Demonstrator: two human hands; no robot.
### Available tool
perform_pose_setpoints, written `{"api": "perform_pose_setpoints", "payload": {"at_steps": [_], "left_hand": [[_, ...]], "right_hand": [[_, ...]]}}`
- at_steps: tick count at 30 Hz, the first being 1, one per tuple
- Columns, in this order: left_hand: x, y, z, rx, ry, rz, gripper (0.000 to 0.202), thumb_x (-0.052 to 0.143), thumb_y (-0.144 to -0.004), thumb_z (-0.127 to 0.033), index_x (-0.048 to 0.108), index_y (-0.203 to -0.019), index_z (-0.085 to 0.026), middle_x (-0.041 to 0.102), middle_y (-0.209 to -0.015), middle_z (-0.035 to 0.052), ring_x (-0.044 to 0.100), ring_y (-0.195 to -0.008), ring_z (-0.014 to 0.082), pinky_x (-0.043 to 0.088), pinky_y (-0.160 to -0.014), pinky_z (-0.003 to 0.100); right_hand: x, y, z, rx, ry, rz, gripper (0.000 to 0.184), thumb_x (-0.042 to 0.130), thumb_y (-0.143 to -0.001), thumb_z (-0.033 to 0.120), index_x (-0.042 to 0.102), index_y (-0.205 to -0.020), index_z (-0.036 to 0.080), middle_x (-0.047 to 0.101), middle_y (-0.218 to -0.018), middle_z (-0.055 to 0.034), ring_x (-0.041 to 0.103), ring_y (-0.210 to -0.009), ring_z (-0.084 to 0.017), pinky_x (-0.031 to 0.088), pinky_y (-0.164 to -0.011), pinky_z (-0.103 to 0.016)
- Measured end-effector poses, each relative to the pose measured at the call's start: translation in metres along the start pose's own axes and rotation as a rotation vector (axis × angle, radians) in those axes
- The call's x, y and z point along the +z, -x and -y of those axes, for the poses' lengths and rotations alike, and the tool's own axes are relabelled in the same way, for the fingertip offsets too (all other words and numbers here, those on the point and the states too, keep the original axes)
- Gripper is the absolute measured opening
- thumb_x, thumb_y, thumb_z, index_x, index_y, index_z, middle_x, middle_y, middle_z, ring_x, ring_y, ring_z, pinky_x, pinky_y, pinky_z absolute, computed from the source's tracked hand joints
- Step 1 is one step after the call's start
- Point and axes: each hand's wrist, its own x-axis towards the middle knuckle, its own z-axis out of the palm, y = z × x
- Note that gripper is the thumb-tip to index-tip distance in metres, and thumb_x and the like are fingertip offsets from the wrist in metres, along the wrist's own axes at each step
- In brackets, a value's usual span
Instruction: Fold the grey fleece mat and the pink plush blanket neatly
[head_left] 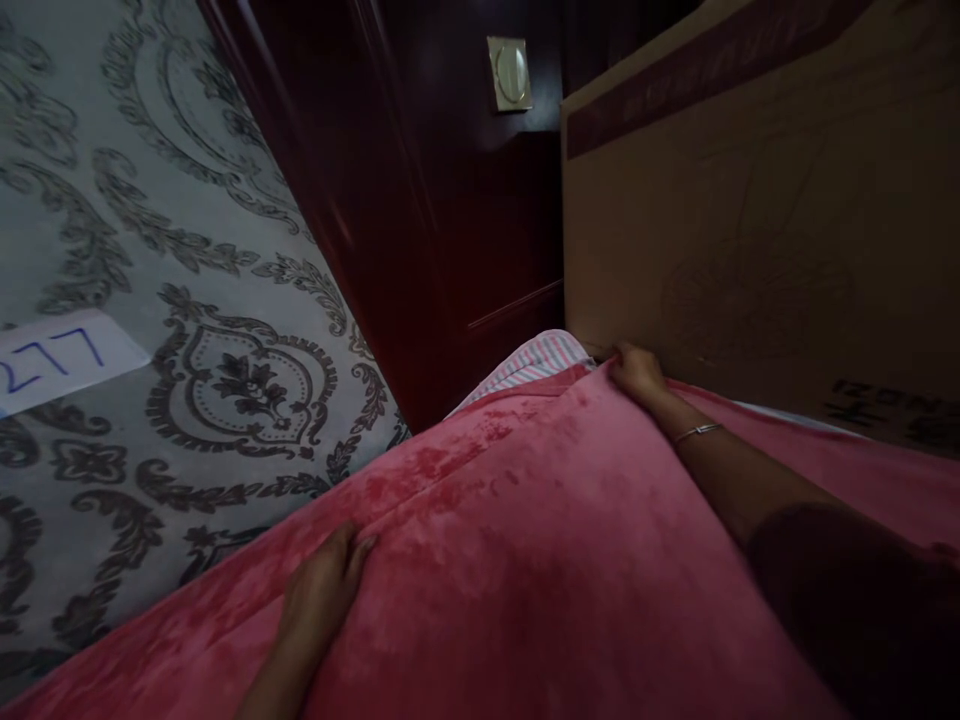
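A pink plush bed cover (540, 540) with darker red patches spreads across the lower part of the view. At its far edge, near the corner, my right hand (637, 372) is closed on the fabric, and a thin bracelet circles that wrist. Lower and to the left, my left hand (322, 580) rests on top of the cover with the thumb apart from the fingers; its fingertips are partly hidden. Beyond the cover's far edge, a pink-and-grey striped cloth (544, 350) sticks out.
A large cardboard box (750, 240) stands right behind my right hand. A dark red wooden panel (465, 230) with a brass-coloured fitting (511, 75) rises ahead. Patterned wallpaper (240, 380) covers the left wall, with a paper marked 277 (71, 360).
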Motion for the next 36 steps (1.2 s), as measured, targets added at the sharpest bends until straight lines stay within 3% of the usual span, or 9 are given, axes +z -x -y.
{"api": "perform_pose_setpoints", "payload": {"at_steps": [3,8,10,12,16,19,25,31,36], "left_hand": [[0.0,-0.001,-0.002,-0.017,-0.011,0.024,0.046,0.032,-0.093,-0.047,0.066,-0.112,-0.021,0.073,-0.117,0.01,0.067,-0.112,0.0298,0.05,-0.095,0.04],[0.001,-0.004,-0.004,-0.045,-0.035,0.058,0.048,0.031,-0.095,-0.045,0.063,-0.121,-0.02,0.069,-0.127,0.0096,0.064,-0.117,0.029,0.049,-0.098,0.039],[0.002,-0.005,-0.002,-0.04,-0.039,0.057,0.049,0.031,-0.095,-0.046,0.063,-0.121,-0.021,0.07,-0.126,0.0091,0.065,-0.116,0.0291,0.05,-0.097,0.039],[0.004,-0.006,0.0,-0.03,-0.032,0.061,0.05,0.03,-0.095,-0.05,0.064,-0.119,-0.023,0.071,-0.124,0.0087,0.066,-0.114,0.0297,0.051,-0.094,0.039],[0.006,-0.007,0.003,-0.007,-0.009,0.05,0.05,0.03,-0.094,-0.049,0.065,-0.118,-0.022,0.071,-0.124,0.0094,0.066,-0.114,0.0302,0.05,-0.094,0.041],[0.005,-0.007,0.003,0.009,-0.002,0.034,0.049,0.032,-0.094,-0.046,0.065,-0.12,-0.02,0.071,-0.124,0.0102,0.066,-0.113,0.0299,0.05,-0.096,0.041],[0.004,-0.009,0.003,0.037,0.025,0.0,0.047,0.034,-0.094,-0.045,0.066,-0.118,-0.02,0.071,-0.124,0.0104,0.066,-0.115,0.0286,0.051,-0.096,0.039],[0.0,-0.01,-0.001,0.053,0.019,0.046,0.052,0.027,-0.097,-0.047,0.063,-0.121,-0.019,0.066,-0.131,0.0125,0.063,-0.119,0.03,0.049,-0.097,0.042],[-0.021,-0.004,-0.016,0.188,-0.095,0.018,0.054,0.025,-0.098,-0.038,0.062,-0.122,-0.007,0.067,-0.125,0.0209,0.062,-0.116,0.033,0.046,-0.1,0.044]], "right_hand": [[-0.005,0.014,0.028,-0.179,0.005,0.04,0.045,0.044,-0.093,0.024,0.06,-0.134,0.015,0.063,-0.131,-0.0173,0.062,-0.115,-0.03,0.047,-0.094,-0.037],[0.01,0.071,0.088,-0.63,-0.056,0.353,0.058,0.041,-0.098,0.049,0.046,-0.15,0.024,0.047,-0.151,-0.0092,0.045,-0.137,-0.029,0.036,-0.113,-0.045],[0.015,0.088,0.086,-0.779,-0.049,0.432,0.063,0.037,-0.098,0.057,0.039,-0.154,0.028,0.034,-0.159,-0.0075,0.031,-0.146,-0.031,0.024,-0.118,-0.056],[0.012,0.092,0.061,-0.837,-0.025,0.449,0.065,0.034,-0.098,0.062,0.035,-0.156,0.031,0.028,-0.162,-0.0063,0.023,-0.149,-0.032,0.015,-0.118,-0.062],[-0.004,0.066,-0.019,-0.624,0.051,0.39,0.061,0.03,-0.1,0.055,0.04,-0.154,0.027,0.031,-0.16,-0.0052,0.022,-0.15,-0.028,0.016,-0.121,-0.055],[-0.012,0.048,-0.053,-0.503,0.053,0.349,0.06,0.027,-0.1,0.048,0.043,-0.153,0.023,0.037,-0.157,-0.0058,0.029,-0.147,-0.025,0.022,-0.122,-0.046],[-0.027,0.074,-0.063,-0.357,0.227,0.322,0.064,0.028,-0.098,0.055,0.041,-0.154,0.026,0.034,-0.159,-0.0089,0.029,-0.147,-0.032,0.023,-0.117,-0.061],[-0.069,0.119,-0.105,-0.268,0.272,0.302,0.061,0.027,-0.097,0.049,0.044,-0.152,0.027,0.035,-0.158,-0.0096,0.031,-0.146,-0.033,0.028,-0.114,-0.061],[-0.087,0.165,-0.099,-0.302,0.271,0.291,0.063,0.027,-0.097,0.054,0.043,-0.152,0.027,0.033,-0.159,-0.0089,0.025,-0.148,-0.035,0.024,-0.113,-0.065]]}}
